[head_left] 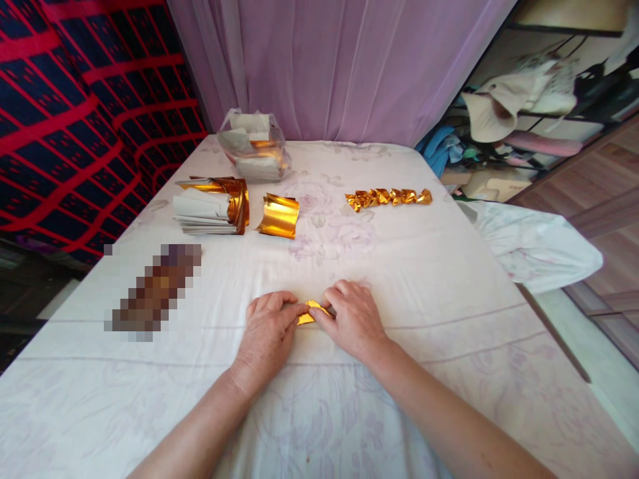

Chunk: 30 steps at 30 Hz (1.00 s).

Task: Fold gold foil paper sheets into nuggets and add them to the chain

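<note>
My left hand (pixel 268 327) and my right hand (pixel 351 318) meet over a small folded piece of gold foil paper (pixel 311 311) on the white floral cloth (pixel 409 279). Both hands pinch it from either side, so most of the piece is hidden under the fingers. Farther back lies a row of several folded gold pieces (pixel 389 197). A curled gold sheet (pixel 279 215) rests beside a stack of gold-and-white sheets (pixel 212 205).
A clear plastic bag of more sheets (pixel 253 146) sits at the far edge by the purple curtain (pixel 344 66). A blurred brown object (pixel 154 289) lies at the left. A white cloth (pixel 536 246) hangs off the right side; cluttered shelves (pixel 529 100) stand beyond.
</note>
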Tool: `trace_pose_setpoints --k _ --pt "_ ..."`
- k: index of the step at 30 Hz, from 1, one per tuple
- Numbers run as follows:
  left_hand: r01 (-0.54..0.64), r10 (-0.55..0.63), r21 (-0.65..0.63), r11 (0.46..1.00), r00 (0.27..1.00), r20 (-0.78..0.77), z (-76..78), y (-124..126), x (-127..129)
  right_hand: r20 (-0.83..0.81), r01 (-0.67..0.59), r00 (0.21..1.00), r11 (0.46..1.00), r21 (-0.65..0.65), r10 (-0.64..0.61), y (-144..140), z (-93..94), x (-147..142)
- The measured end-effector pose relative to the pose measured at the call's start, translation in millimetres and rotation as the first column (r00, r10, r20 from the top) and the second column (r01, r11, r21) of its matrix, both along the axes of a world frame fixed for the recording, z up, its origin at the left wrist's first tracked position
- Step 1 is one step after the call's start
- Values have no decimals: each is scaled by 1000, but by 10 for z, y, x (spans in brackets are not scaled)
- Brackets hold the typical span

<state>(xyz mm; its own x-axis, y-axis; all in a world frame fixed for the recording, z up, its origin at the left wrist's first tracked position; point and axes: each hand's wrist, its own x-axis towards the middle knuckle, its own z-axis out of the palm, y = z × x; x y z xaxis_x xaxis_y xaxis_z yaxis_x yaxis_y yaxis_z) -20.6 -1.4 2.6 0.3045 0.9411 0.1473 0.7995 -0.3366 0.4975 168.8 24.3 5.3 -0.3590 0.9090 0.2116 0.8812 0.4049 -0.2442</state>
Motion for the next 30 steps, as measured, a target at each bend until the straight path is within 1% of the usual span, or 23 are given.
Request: trace_pose_setpoints --k 2,4,9,12,14,17,20,23,25,28,30 --pt "-1 1 3 1000 1000 10 -6 6 -1 15 -7 1000 1000 10 7 9 -3 -4" --pt "-1 1 9 1000 1000 24 -7 12 1 -5 -37 999 999 10 37 20 -29 38" --pt "-16 16 -2 1000 999 44 10 30 5 -134 -171 976 985 17 172 72 -131 221" --pt "-4 4 14 1000 1000 2 17 21 5 -143 -233 960 970 72 241 68 -148 252" --pt "14 -10 53 998 997 -75 20 -2 11 -82 -258 960 960 109 268 46 -125 232" --pt "35 -11 109 993 976 -218 36 -49 40 78 -321 947 936 143 313 26 -42 193" --pt "37 2 121 992 953 -302 63 -81 76 232 -463 874 877 130 427 63 61 205" --pt "25 12 110 994 948 -317 83 -86 95 326 -594 780 797 113 535 132 117 285" --pt "6 26 108 994 955 -296 88 -83 96 309 -633 757 764 125 576 158 114 357" --pt "-16 41 98 995 964 -262 95 -79 90 180 -612 790 774 161 587 146 74 461" --pt "-23 44 86 996 967 -251 102 -76 85 110 -606 795 778 166 597 119 49 523"
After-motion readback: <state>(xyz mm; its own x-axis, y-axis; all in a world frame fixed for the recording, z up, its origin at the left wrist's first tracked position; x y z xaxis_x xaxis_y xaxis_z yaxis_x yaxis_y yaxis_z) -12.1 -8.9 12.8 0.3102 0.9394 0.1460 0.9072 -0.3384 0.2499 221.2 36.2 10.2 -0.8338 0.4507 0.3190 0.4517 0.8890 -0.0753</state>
